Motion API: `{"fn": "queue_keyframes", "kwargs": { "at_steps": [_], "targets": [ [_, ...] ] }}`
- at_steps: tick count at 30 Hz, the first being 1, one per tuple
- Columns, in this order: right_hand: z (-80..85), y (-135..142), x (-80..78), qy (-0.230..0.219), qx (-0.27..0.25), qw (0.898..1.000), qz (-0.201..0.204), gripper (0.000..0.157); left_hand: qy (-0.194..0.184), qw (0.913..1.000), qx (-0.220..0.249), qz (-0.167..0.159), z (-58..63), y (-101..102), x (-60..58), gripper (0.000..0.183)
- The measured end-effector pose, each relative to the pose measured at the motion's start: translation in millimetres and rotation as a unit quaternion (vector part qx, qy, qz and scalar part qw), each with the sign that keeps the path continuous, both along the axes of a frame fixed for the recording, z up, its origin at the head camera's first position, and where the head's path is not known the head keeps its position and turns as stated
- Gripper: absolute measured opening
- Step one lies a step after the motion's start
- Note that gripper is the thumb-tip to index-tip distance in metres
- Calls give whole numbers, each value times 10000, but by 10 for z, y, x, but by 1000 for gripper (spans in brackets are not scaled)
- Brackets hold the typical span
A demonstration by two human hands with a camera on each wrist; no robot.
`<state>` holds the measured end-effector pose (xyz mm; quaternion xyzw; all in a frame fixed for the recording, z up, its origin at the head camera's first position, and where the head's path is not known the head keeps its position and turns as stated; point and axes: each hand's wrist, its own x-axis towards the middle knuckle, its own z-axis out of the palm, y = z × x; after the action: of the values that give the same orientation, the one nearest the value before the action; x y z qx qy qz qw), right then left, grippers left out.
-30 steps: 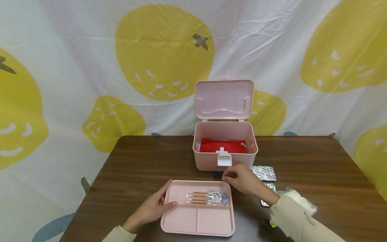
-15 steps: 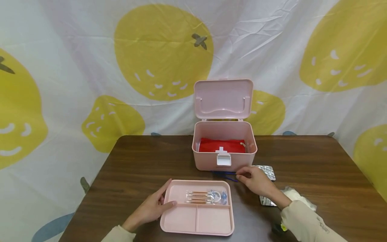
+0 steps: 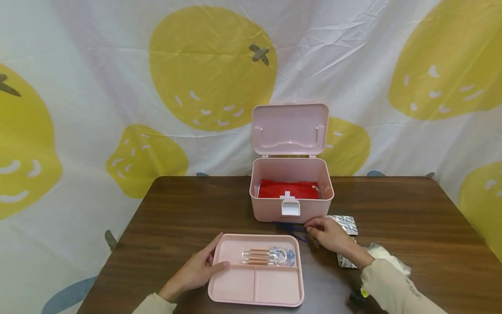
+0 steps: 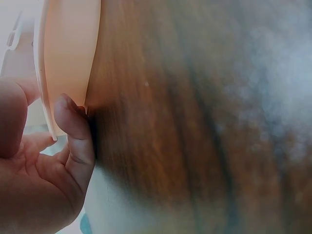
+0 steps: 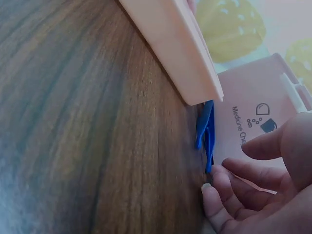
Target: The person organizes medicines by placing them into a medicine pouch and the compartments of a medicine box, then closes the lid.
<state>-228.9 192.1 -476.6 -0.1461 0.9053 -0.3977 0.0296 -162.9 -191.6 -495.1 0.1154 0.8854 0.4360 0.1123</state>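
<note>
My left hand (image 3: 198, 269) grips the left side of the pink divided tray (image 3: 232, 283), thumb over the rim and fingers against the outer wall. In the tray's long back compartment lies a clear packet of cotton swabs (image 3: 256, 256). My right hand (image 3: 329, 235) is low over the table in front of the pink medicine chest (image 3: 270, 209), fingers loosely bent. Its fingertips (image 5: 218, 181) are right at one leg end of blue tweezers (image 5: 208, 136), which lie between tray and chest. The thumb stands apart from the tweezers in the right wrist view.
The chest's lid (image 3: 290, 128) stands raised at the back, and a red zip pouch (image 3: 288, 189) lies inside. Silver blister packs (image 3: 347, 224) lie right of the chest. A white, puffy bag (image 3: 386, 257) sits behind the right sleeve, with a small dark-and-yellow item (image 3: 364, 293) nearby.
My right hand has moved right from the chest's front, bringing the tweezers into sight. Lately the tweezers' right ends have swung slightly toward the front. My left hand and the tray have stayed put.
</note>
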Motion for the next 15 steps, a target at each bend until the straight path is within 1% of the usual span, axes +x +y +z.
{"fn": "queue_keyframes", "kwargs": {
  "at_steps": [4, 8, 12, 15],
  "targets": [
    [-14, -32, -32, -432, -192, 9989, 11, 17, -2, 10000, 40, 18, 4, 0, -1, 82],
    [-11, -82, -53, -827, -337, 9959, -120, 17, 5, 10000, 98, 20, 10, 3, -1, 81],
    [-9, -136, -63, -1087, -480, 9928, -168, 17, -4, 10000, 73, 25, 11, 9, 4, 81],
    [-7, -166, -68, -1177, -556, 9914, -94, 17, -7, 10000, 59, 38, 12, 11, 12, 82]
  ]
}}
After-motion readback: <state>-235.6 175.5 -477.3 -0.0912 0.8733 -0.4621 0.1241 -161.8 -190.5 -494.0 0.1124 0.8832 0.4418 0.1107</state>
